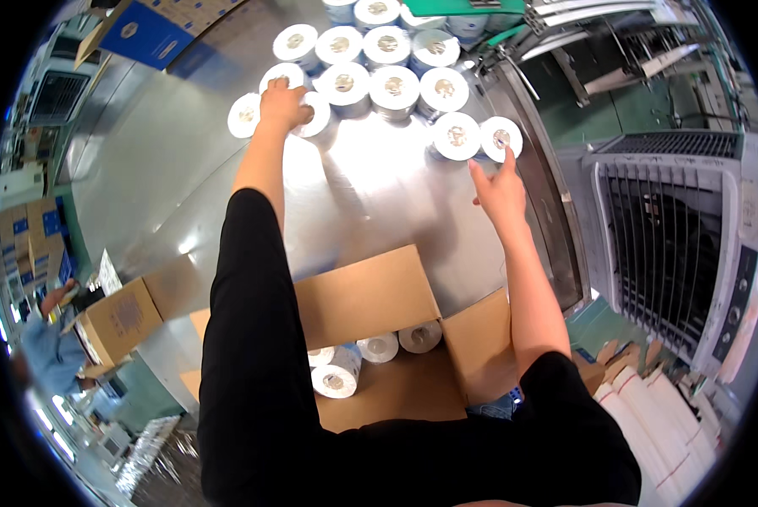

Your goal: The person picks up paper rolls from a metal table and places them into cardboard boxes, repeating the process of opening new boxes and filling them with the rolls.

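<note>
White plastic-wrapped rolls with round cores stand on end on a shiny metal table. My left hand (284,105) reaches far over the group's left end, fingers spread and thumb out. Its fingertips rest on one roll (270,76), and its thumb touches the top of another roll (315,121). A further roll (242,117) stands just left of the hand. My right hand (502,196) is at two rolls set apart at the right. The index finger touches the top of the outer roll (490,133); the thumb points up near the inner roll (455,144). Whether either hand grips is unclear.
An open cardboard box (370,291) right before me holds several rolls (335,382). The metal table (379,211) has a raised right edge. Beyond it stands a grey air cooler (666,245). At the left, a person in blue (53,351) is beside another carton (121,325).
</note>
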`<state>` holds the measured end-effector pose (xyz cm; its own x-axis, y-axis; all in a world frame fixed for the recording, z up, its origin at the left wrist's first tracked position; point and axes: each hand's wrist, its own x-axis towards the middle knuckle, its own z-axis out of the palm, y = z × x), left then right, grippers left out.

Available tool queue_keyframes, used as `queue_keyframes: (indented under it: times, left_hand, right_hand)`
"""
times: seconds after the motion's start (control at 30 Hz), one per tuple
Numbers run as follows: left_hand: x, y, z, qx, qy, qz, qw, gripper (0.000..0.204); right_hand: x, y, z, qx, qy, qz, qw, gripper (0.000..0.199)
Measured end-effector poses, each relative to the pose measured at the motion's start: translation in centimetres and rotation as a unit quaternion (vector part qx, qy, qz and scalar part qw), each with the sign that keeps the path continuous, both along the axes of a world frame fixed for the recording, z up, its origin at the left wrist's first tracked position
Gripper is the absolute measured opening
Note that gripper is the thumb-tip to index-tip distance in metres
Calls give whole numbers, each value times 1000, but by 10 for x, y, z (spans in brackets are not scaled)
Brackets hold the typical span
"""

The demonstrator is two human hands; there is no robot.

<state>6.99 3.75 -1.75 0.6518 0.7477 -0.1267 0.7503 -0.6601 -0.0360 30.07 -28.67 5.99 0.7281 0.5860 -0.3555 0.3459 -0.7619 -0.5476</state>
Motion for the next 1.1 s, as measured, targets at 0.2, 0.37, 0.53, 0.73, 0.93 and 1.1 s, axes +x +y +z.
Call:
queue_keyframes:
  times: [0.2, 0.37, 0.53, 0.73, 0.93, 1.1]
  left_hand:
    - [-26, -44, 44, -29, -105, 34, 993, 38]
    - [-94, -112, 177, -150, -357, 66, 920, 37]
    - [-213, -247, 259, -346, -249, 72, 902, 32]
    - [-149, -361, 245, -457, -261, 82, 846, 35]
    - [-163, -428, 100, -250, -132, -115, 952, 32]
    - [-166, -424, 98, -157, -36, -188, 969, 26]
  right_hand:
    - [23, 52, -60, -22, 111, -97, 989, 96]
    - [37, 46, -107, 69, -10, -103, 992, 94]
    - [67, 13, -65, 151, 4, 44, 988, 73]
    - [8, -27, 155, 336, 70, 144, 928, 64]
    - [-112, -97, 254, 216, -34, 639, 737, 68]
    - [-164, -161, 188, -35, 30, 657, 752, 54]
